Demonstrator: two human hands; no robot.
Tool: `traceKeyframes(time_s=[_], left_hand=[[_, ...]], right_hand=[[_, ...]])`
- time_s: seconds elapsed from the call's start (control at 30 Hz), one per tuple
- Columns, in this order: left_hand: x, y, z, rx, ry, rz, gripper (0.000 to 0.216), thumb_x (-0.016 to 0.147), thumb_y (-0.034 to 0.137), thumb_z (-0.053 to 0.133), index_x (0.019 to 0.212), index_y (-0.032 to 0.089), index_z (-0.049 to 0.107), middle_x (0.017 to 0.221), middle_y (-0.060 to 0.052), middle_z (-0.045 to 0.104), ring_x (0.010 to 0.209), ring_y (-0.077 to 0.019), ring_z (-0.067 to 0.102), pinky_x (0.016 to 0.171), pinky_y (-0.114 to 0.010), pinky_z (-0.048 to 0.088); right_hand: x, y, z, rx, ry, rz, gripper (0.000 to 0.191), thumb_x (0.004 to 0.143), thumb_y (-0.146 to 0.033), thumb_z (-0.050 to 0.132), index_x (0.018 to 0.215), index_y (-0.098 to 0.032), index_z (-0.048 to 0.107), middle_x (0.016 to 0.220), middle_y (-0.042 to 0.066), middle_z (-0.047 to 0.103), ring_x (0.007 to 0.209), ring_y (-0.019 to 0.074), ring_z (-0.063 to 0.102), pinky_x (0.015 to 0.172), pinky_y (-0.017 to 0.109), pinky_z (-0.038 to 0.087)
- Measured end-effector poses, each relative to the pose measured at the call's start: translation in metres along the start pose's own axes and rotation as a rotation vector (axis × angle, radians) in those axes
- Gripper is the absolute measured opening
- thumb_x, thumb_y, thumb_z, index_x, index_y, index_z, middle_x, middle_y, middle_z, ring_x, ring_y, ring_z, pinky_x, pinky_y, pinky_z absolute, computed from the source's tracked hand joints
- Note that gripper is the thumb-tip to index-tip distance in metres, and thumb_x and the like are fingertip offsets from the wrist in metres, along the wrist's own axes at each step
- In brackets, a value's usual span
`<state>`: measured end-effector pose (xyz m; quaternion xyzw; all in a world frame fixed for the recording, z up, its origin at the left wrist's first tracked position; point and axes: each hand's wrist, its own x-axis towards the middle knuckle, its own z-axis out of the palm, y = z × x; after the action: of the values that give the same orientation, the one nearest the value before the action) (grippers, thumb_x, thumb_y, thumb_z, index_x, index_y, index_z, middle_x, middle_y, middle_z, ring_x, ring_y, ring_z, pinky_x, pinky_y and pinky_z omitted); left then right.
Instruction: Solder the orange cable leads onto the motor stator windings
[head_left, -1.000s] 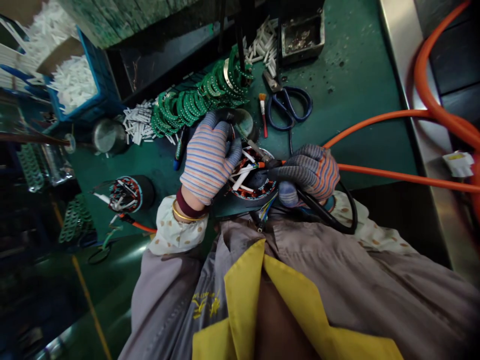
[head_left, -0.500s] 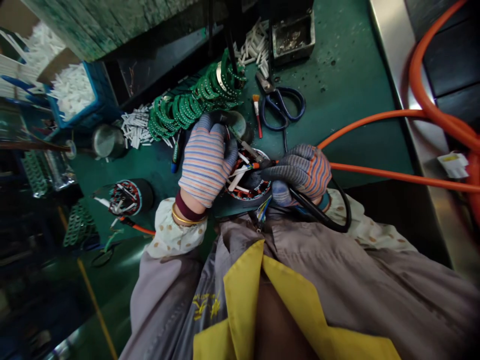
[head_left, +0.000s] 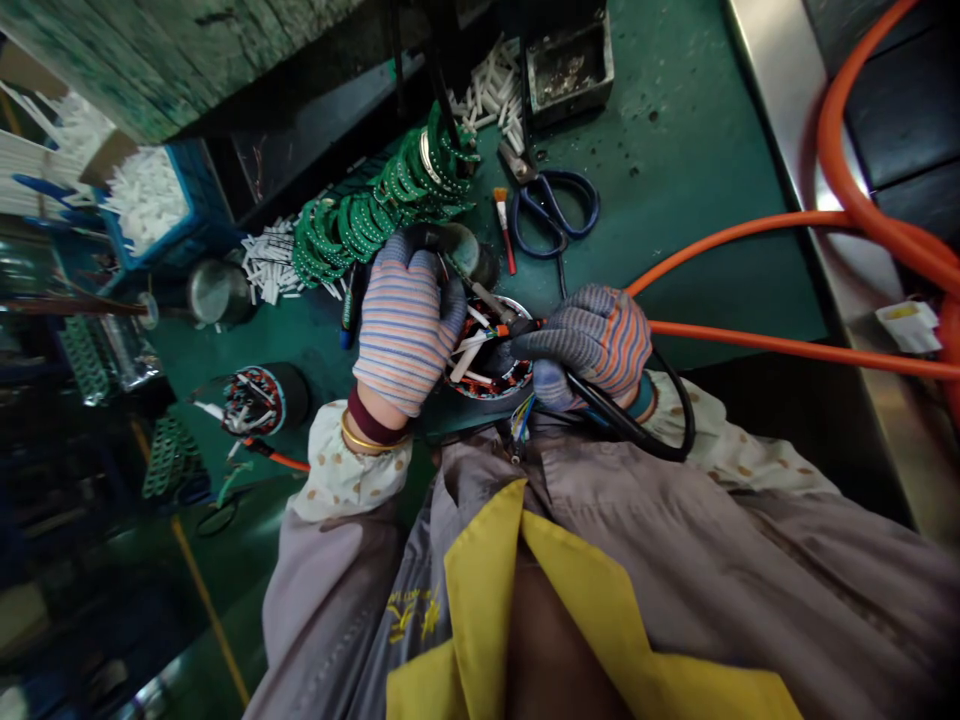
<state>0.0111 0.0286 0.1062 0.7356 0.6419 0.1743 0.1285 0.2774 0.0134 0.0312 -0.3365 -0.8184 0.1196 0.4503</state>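
Note:
A round motor stator (head_left: 491, 365) with copper windings and white sleeved leads lies at the near edge of the green bench (head_left: 675, 150). My left hand (head_left: 405, 325), in a striped glove, is curled over the stator's left side, fingers closed on its leads. My right hand (head_left: 592, 335), also gloved, grips a black-handled tool (head_left: 622, 415) with an orange tip, pointed into the windings. A metal rod (head_left: 487, 295) crosses the stator between both hands.
Blue scissors (head_left: 555, 205) and a small brush (head_left: 504, 228) lie behind the stator. Green rings (head_left: 367, 210) and white sleeves (head_left: 266, 262) are piled at the back left. A second stator (head_left: 255, 398) sits left. Orange cables (head_left: 787, 345) run right. A metal tray (head_left: 568, 65) stands far back.
Both hands keep their hold on the stator and the tool. The view has shifted slightly, so everything sits a little further left in the picture.

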Motion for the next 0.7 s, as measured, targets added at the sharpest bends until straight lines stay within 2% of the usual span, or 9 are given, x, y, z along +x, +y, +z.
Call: traceKeyframes(time_s=[0.1, 0.23, 0.27, 0.37, 0.53, 0.7], left_hand=[[0.003, -0.003, -0.001, 0.063, -0.004, 0.056, 0.028, 0.115, 0.052, 0.083, 0.116, 0.028, 0.069, 0.148, -0.019, 0.074, 0.147, -0.0449, 0.07, 0.134, -0.07, 0.061], [0.005, -0.004, -0.003, 0.084, -0.013, 0.082, 0.022, 0.115, 0.048, 0.079, 0.115, 0.029, 0.067, 0.144, -0.021, 0.074, 0.141, -0.0447, 0.072, 0.129, -0.072, 0.064], [0.005, -0.004, -0.003, 0.079, -0.012, 0.074, 0.021, 0.117, 0.048, 0.077, 0.115, 0.029, 0.067, 0.143, -0.021, 0.074, 0.142, -0.0455, 0.071, 0.13, -0.073, 0.063], [0.003, -0.001, -0.003, 0.074, -0.001, 0.057, 0.022, 0.12, 0.051, 0.072, 0.116, 0.03, 0.066, 0.145, -0.022, 0.074, 0.146, -0.0468, 0.07, 0.131, -0.076, 0.061], [0.0, -0.002, 0.002, 0.094, 0.058, 0.106, 0.024, 0.123, 0.054, 0.066, 0.121, 0.031, 0.068, 0.141, -0.015, 0.075, 0.137, -0.0398, 0.073, 0.124, -0.068, 0.066], [-0.004, 0.001, 0.008, 0.081, 0.089, 0.055, 0.021, 0.123, 0.051, 0.067, 0.125, 0.03, 0.068, 0.151, -0.018, 0.074, 0.15, -0.0433, 0.069, 0.134, -0.07, 0.058]], right_hand=[[0.0, 0.001, 0.0, 0.018, 0.033, -0.016, 0.058, 0.13, -0.057, 0.043, 0.116, -0.036, 0.095, 0.078, 0.004, 0.069, 0.084, 0.0278, 0.062, 0.084, 0.046, 0.046], [-0.003, 0.001, 0.001, 0.034, -0.116, 0.082, 0.048, 0.126, -0.059, 0.053, 0.115, -0.038, 0.095, 0.084, 0.006, 0.072, 0.092, 0.0293, 0.066, 0.088, 0.047, 0.048], [-0.003, 0.001, 0.001, 0.041, -0.117, 0.084, 0.048, 0.126, -0.06, 0.053, 0.115, -0.039, 0.095, 0.085, 0.007, 0.072, 0.092, 0.0295, 0.066, 0.088, 0.047, 0.048], [-0.002, 0.002, 0.002, 0.068, -0.028, 0.034, 0.048, 0.128, -0.058, 0.051, 0.119, -0.039, 0.094, 0.083, 0.005, 0.07, 0.089, 0.029, 0.064, 0.084, 0.046, 0.044], [-0.003, 0.006, 0.003, 0.089, 0.005, 0.011, 0.048, 0.128, -0.058, 0.052, 0.122, -0.037, 0.095, 0.082, 0.004, 0.069, 0.085, 0.0275, 0.06, 0.082, 0.044, 0.04], [0.001, 0.001, 0.007, 0.05, 0.039, 0.016, 0.045, 0.128, -0.049, 0.052, 0.122, -0.038, 0.095, 0.084, 0.004, 0.074, 0.085, 0.0272, 0.061, 0.082, 0.045, 0.042]])
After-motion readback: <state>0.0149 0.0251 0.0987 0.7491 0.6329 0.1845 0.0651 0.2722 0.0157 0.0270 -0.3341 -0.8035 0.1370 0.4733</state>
